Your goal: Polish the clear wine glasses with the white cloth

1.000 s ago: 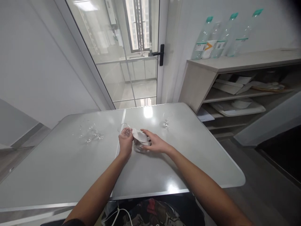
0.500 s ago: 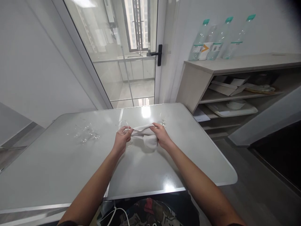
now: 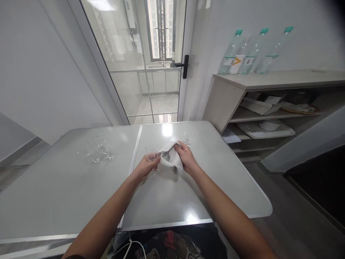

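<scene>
My left hand (image 3: 147, 167) is closed around a clear stemmed glass (image 3: 151, 149), which stands upright in the grip just over the table. A white cloth (image 3: 169, 159) hangs in folds from my right hand (image 3: 185, 157), pinched between thumb and fingers. The cloth's left edge reaches the fingertips of my left hand; whether they also grip it, I cannot tell. Behind my right hand is another clear glass piece (image 3: 188, 140), partly hidden. To the left, several clear glass pieces (image 3: 100, 153) form a cluster on the table, too transparent to make out singly.
The pale glossy table (image 3: 88, 201) has a metal seam (image 3: 134, 151) running across it. Beyond it is a glass door (image 3: 161, 104) with a black handle (image 3: 185, 66). At the right stands a shelf unit (image 3: 226, 97) topped with several plastic bottles (image 3: 249, 59).
My left hand has lowered slightly and moved right, and the glass now shows upright. The cloth, earlier stretched between both hands, is bunched toward my right hand.
</scene>
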The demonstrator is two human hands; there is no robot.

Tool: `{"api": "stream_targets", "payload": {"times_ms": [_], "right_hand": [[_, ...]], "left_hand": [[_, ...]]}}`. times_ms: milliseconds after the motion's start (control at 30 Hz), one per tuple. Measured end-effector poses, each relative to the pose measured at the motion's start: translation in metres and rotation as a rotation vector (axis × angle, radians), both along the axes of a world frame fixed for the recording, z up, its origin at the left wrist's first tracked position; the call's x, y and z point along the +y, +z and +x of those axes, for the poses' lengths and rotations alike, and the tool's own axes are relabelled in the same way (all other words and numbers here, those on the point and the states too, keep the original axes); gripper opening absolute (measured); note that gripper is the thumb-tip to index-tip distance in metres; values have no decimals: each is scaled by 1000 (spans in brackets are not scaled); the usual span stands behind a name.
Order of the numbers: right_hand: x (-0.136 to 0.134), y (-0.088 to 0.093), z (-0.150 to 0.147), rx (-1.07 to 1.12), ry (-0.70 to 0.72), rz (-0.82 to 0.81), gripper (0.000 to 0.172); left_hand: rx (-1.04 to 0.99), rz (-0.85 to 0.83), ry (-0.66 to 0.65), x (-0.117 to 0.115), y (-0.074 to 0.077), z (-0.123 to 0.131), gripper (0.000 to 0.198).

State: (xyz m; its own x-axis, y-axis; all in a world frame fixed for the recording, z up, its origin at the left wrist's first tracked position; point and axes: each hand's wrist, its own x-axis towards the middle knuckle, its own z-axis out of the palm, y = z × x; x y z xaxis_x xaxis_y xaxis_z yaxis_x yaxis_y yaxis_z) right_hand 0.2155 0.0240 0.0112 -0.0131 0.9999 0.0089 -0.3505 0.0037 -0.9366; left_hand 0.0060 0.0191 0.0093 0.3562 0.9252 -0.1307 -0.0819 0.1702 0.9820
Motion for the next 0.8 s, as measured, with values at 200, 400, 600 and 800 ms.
{"api": "stream_targets", "payload": {"times_ms": [200,400,600,800], "right_hand": [[4,-3,6,-338,-150,143,29],[4,5,14,-616,-143,231,31],[5,10,26,-622,-50,120,35],[5,15,32,-67,61,-86,44]], "left_hand": [[5,57,65,-12,-5,17,47],[34,133,388,2,-7,6,23],[179,272,402,21,6,-25,8],[190,267,467,24,9,-32,14]]}}
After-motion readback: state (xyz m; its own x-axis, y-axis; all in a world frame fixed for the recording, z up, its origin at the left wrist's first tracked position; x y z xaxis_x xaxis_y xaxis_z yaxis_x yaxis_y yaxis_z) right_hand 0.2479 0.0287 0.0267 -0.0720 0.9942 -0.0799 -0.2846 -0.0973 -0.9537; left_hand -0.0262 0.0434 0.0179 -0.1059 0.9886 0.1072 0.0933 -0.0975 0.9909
